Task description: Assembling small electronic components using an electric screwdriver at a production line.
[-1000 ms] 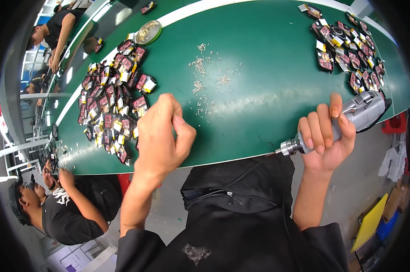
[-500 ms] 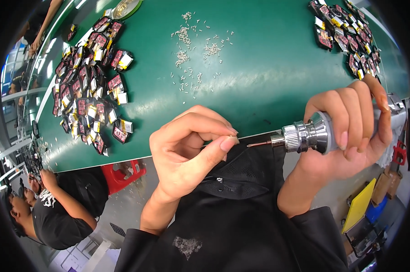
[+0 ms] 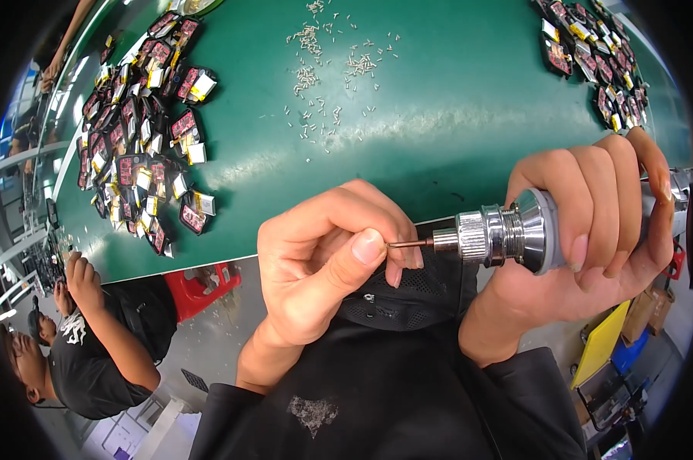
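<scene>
our right hand [image 3: 592, 222] grips the screwdriver [image 3: 515, 234]; our left hand [image 3: 323, 261] pinches at its tip, contents hidden. a slip could drop a screw far from the screws [image 3: 331, 84] up the green table [image 3: 454, 100].

Dark green surface [image 3: 454, 115], silvery chrome screwdriver [image 3: 507, 234], pale scattered screws [image 3: 323, 69], red-black-yellow small parts [image 3: 143, 146], red stool [image 3: 200, 284].

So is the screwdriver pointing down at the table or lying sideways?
Sideways: the electric screwdriver in the right hand points level toward the left hand.
</scene>
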{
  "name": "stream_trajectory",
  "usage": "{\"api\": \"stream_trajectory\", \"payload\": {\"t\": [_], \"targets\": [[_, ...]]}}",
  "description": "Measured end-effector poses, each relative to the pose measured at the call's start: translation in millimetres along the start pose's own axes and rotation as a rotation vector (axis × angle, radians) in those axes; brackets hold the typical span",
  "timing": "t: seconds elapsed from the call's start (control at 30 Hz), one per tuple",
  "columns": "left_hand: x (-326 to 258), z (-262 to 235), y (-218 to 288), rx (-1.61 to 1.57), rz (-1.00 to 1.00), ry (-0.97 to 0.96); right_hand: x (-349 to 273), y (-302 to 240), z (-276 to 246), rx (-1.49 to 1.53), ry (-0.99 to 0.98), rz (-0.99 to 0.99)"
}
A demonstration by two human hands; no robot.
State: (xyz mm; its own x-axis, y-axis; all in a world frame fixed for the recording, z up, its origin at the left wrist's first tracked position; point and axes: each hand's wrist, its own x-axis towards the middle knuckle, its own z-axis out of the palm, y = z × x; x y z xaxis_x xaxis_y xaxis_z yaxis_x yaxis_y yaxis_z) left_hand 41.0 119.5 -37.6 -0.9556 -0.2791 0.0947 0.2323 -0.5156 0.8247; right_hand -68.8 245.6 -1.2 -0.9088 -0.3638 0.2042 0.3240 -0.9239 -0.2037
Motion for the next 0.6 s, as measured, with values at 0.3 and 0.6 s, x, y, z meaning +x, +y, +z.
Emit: {"api": "stream_trajectory", "payload": {"t": [0.3,0.6], "targets": [[-0.8,0.2,-1.5,0.615,0.237,-0.025,-3.4,-3.7,-1.4,-0.01,-0.009,-0.008],[4.5,4.0,-13.7,0.635,0.244,0.051,6.0,-9.8,-11.3,-0.081,0.017,0.015]]}}
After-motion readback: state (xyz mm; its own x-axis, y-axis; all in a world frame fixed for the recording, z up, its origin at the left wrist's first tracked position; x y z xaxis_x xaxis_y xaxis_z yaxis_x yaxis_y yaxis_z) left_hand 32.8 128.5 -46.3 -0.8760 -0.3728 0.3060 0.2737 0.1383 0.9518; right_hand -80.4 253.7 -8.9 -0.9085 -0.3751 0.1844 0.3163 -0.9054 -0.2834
